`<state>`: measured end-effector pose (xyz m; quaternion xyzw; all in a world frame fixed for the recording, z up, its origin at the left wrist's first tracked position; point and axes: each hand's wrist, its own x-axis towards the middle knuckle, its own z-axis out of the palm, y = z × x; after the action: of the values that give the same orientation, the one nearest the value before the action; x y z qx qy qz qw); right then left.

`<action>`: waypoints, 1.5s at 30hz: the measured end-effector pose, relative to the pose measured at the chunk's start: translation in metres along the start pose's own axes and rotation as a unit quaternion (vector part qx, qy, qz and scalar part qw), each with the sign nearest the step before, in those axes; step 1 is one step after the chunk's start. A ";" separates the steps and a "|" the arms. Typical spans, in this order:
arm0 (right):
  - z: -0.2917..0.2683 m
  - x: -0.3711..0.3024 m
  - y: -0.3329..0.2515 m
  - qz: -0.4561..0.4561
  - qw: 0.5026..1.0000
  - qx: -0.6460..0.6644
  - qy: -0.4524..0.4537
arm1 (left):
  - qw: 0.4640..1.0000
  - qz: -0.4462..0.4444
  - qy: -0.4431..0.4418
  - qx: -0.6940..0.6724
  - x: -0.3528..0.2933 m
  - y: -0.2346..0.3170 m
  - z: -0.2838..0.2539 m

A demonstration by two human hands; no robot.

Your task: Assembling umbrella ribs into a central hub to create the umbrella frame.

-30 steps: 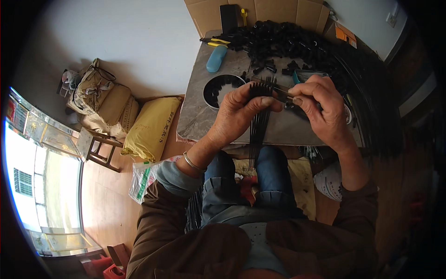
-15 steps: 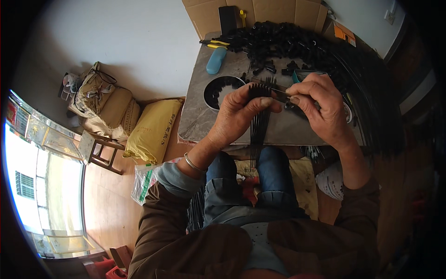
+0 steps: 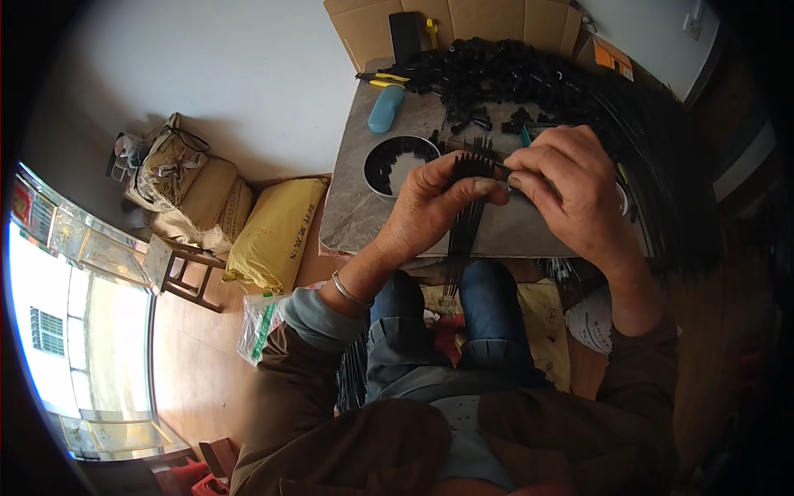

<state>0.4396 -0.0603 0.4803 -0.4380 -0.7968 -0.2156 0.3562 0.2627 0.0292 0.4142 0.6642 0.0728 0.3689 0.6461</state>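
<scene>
My left hand (image 3: 438, 194) is closed round a bundle of thin black strips (image 3: 465, 240). They fan out in a row at the top, between thumb and fingers, and their long ends hang down over the table's front edge toward my knees. My right hand (image 3: 571, 186) is closed in a pinch just right of that row. Its fingertips hold a thin, rod-like piece, partly hidden, whose end meets the strips. Left of my left hand stands a round bowl (image 3: 370, 180) with small black parts (image 3: 389, 157) in it.
Black plastic fittings (image 3: 504, 70) are heaped along the back of the grey table (image 3: 347, 207). Long black strands (image 3: 653, 157) spill over its right side. A blue case (image 3: 385, 110) and yellow-handled pliers (image 3: 387, 80) lie at the left. A yellow sack (image 3: 277, 231) rests on the floor.
My right hand has moved slightly left, bringing its fingertips close to the strips. The thin piece between the hands shows less now. My left hand has shifted slightly right, still gripping the bundle.
</scene>
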 end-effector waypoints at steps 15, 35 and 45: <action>0.006 -0.005 0.002 0.093 0.986 0.135 0.011 | 0.999 -0.022 -0.035 0.031 0.001 0.004 0.001; 0.019 -0.001 0.001 0.222 0.913 0.337 -0.058 | 0.956 0.059 -0.078 0.278 0.012 0.015 -0.023; 0.017 0.004 -0.003 0.198 0.936 0.282 -0.077 | 0.974 0.039 -0.064 0.212 0.009 0.009 -0.023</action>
<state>0.4288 -0.0489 0.4716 -0.4835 -0.7468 0.1271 0.4385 0.2525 0.0519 0.4232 0.8106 0.0821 0.3269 0.4788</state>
